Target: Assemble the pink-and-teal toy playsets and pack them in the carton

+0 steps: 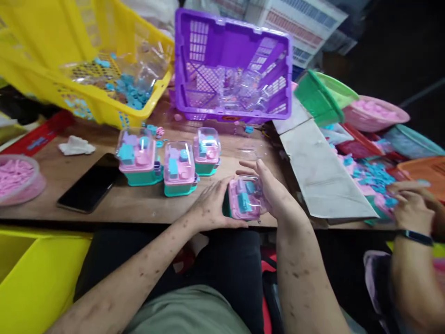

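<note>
Both my hands grip one small toy box (244, 200) with a pink tray, blue pieces and a clear lid, tilted toward me at the table's front edge. My left hand (212, 207) wraps its left side. My right hand (269, 190) clasps the right side with the fingers curled over the lid. Three finished toy boxes (179, 169) with teal bases and clear domes stand in a row just beyond my hands.
A yellow basket (104, 109) with blue pieces and a purple basket (232, 65) with clear lids sit at the back. A black phone (91, 184) lies left, beside a pink-piece bowl (19, 178). A co-worker's hand (412, 204) sorts pink and blue parts (370, 178) at right.
</note>
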### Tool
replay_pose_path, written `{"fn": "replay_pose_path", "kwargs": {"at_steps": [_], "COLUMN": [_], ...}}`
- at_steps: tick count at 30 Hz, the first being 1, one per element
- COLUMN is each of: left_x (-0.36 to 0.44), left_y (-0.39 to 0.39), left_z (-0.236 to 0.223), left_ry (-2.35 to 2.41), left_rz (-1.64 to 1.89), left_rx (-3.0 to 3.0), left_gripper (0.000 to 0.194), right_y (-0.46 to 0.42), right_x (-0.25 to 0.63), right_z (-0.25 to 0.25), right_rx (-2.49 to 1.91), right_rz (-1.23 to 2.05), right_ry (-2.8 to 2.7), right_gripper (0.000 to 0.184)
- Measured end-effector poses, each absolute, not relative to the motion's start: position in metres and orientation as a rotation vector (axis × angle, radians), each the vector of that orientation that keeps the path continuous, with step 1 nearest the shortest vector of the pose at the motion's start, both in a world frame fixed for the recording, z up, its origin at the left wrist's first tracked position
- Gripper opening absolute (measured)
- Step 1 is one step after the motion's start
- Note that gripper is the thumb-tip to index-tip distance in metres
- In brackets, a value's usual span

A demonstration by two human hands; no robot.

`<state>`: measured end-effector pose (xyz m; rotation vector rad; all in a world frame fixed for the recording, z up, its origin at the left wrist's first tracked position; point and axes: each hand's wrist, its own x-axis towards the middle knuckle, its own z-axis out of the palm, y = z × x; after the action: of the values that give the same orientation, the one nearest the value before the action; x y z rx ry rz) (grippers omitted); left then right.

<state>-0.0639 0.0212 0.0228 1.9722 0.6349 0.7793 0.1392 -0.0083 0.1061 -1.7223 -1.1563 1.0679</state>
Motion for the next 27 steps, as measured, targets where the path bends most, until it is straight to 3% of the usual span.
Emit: {"fn": "replay_pose_path", "kwargs": {"at_steps": [14,17,22,25,27], "left_x": [-0.068,-0.070,-0.074,-0.074,-0.076], "left_y": [0.027,0.030,0.035,0.033,0.030], "left_z": [0.010,0.007,0.004,0.009,0.021], "left_ry": [0.579,0.603,0.663,0.573,0.518], "left_rz": [0.759,0.751,0.709,0.770,0.931], "left_rx": [2.092,2.121,2.086,2.037,2.044], "left_gripper": [0.121,0.126,0.131,0.140,0.134], "right_y": [-0.035,-0.039,-0.058,-0.073,-0.079], "right_x": [0.134,0.131,0.135,0.134,0.128], "right_z": [0.089,0.078,0.044,0.031,0.030], "right_rx": [-1.299,-1.221,-1.260,-1.248,-1.242], "right_rz": [1.232,1.182,1.120,1.062,1.058], "right_ry": [-1.053,-0.985,-0.828,-0.801,-0.743], "right_gripper": [0.051,0.058,0.088,0.084,0.082]}}
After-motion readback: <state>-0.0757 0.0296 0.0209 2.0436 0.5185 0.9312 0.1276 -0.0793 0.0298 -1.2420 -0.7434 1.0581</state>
